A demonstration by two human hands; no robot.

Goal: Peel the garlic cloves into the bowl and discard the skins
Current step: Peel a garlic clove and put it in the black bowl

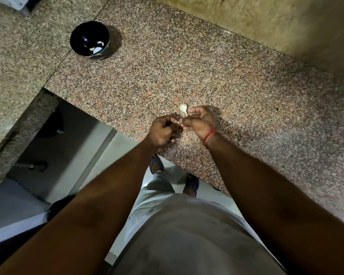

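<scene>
Over the near edge of the speckled granite counter, my left hand and my right hand meet, both with curled fingers pinching a small garlic clove between them; most of the clove is hidden. One unpeeled white clove lies on the counter just beyond my right fingers. A black bowl stands far off at the back left, with a few pale pieces inside it.
The counter's corner cut-out drops to the floor on the left, below my left hand. A tiled wall rises at the back right. My feet in blue sandals stand under the counter edge.
</scene>
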